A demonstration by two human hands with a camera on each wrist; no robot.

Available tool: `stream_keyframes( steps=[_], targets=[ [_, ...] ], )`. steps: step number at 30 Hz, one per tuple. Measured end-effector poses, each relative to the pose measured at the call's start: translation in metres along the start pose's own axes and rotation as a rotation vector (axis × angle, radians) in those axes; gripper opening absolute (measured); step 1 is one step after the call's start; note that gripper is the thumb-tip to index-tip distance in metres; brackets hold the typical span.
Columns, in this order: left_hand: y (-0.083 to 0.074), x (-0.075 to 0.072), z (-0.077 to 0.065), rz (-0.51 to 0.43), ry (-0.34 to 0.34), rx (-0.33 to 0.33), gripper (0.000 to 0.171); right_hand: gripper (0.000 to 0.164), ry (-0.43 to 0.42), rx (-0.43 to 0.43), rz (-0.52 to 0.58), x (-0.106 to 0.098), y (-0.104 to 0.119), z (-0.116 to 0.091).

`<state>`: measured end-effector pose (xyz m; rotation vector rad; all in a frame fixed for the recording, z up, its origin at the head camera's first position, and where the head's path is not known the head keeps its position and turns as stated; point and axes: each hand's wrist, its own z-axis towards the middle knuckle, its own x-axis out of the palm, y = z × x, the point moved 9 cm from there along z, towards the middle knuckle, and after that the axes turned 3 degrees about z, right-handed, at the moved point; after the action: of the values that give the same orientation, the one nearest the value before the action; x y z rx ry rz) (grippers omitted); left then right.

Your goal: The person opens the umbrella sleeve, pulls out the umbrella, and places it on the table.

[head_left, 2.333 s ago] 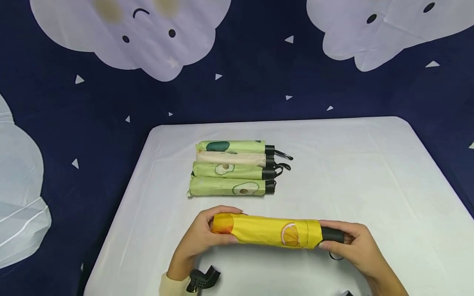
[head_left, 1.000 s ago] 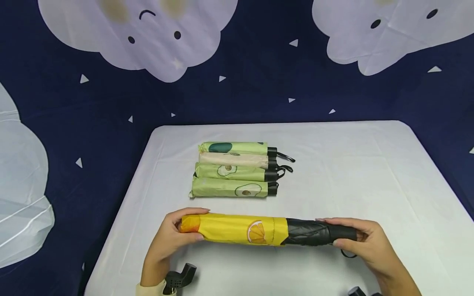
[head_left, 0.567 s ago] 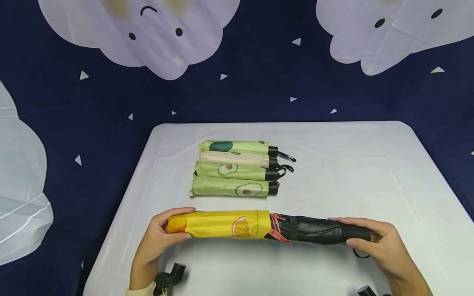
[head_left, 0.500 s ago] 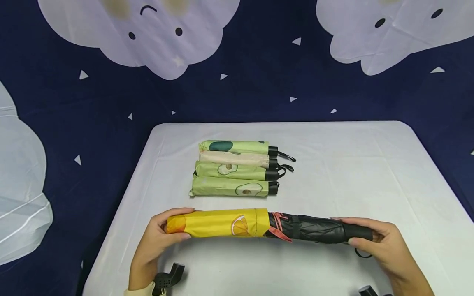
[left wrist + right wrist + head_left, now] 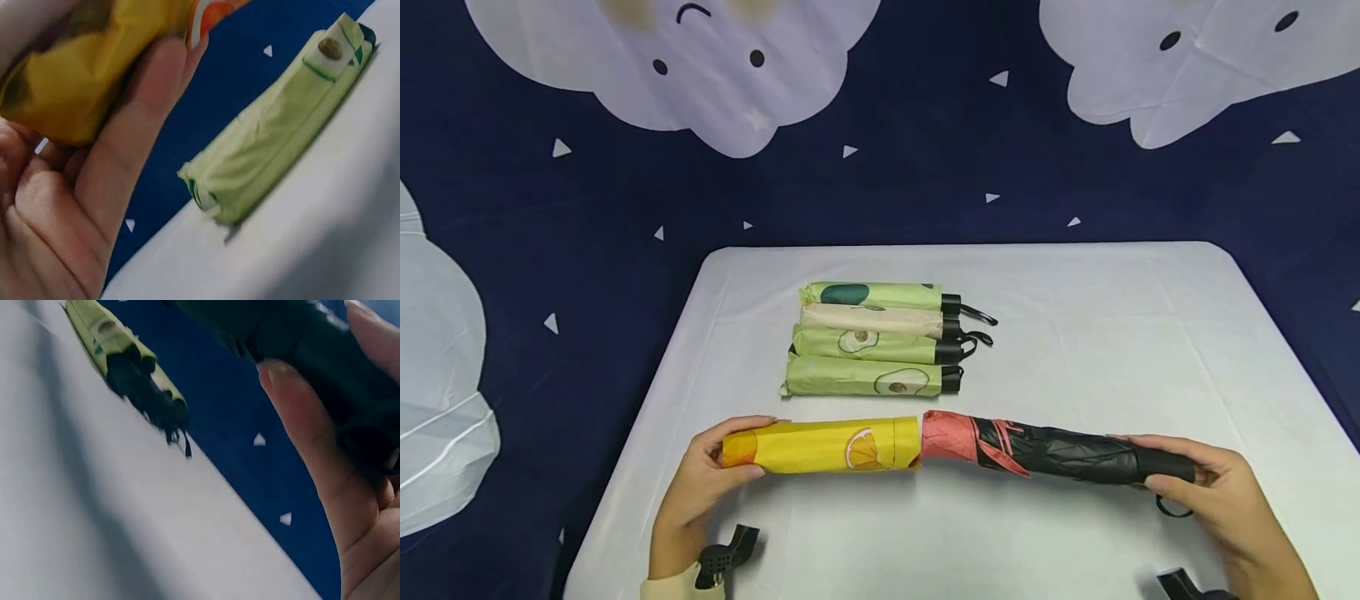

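In the head view my left hand (image 5: 696, 475) grips the closed left end of a yellow umbrella sleeve (image 5: 820, 446) printed with an orange slice. The left wrist view shows the yellow fabric (image 5: 69, 81) between thumb and fingers. My right hand (image 5: 1221, 487) holds a folded umbrella (image 5: 1060, 452) by its black handle (image 5: 1165, 464), with a wrist loop (image 5: 1172, 510) dangling below. The canopy is black with a coral-red end (image 5: 950, 435), which lies right at the sleeve's mouth. Both pieces are raised over the table, roughly in line, the umbrella slanting down to the right.
Behind them, several sleeved umbrellas lie side by side on the white table (image 5: 1120, 333): green avocado-print ones (image 5: 865, 377) and a cream one (image 5: 872, 320), black handles to the right. A dark blue cloth with clouds (image 5: 925, 200) hangs past the far edge.
My hands have drawn apart, left hand leftward, right hand rightward. The umbrella has slid out of the yellow sleeve, exposing first its black canopy, then the coral-red end.
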<state>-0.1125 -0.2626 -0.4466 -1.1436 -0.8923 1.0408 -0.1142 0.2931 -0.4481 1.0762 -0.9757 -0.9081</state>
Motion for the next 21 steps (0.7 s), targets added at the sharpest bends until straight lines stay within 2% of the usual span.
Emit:
stream_keyframes(
  steps=[3, 8, 14, 17, 21],
  targets=[
    [0.005, -0.004, -0.001, -0.040, 0.046, 0.013, 0.049, 0.045, 0.006, 0.023, 0.002, -0.013, -0.006, -0.003],
    [0.018, -0.010, -0.002, -0.053, 0.087, -0.039, 0.048, 0.043, -0.006, 0.060, 0.020, -0.033, -0.018, -0.010],
    [0.039, -0.016, 0.002, 0.017, 0.075, -0.131, 0.046, 0.042, -0.014, 0.128, 0.003, -0.047, -0.036, -0.016],
    [0.051, -0.014, 0.005, 0.045, 0.090, -0.184, 0.047, 0.041, -0.018, 0.164, -0.020, -0.051, -0.044, -0.018],
    [0.058, -0.010, 0.006, 0.064, 0.124, -0.224, 0.049, 0.041, -0.008, 0.203, -0.054, -0.052, -0.050, -0.019]
  ],
)
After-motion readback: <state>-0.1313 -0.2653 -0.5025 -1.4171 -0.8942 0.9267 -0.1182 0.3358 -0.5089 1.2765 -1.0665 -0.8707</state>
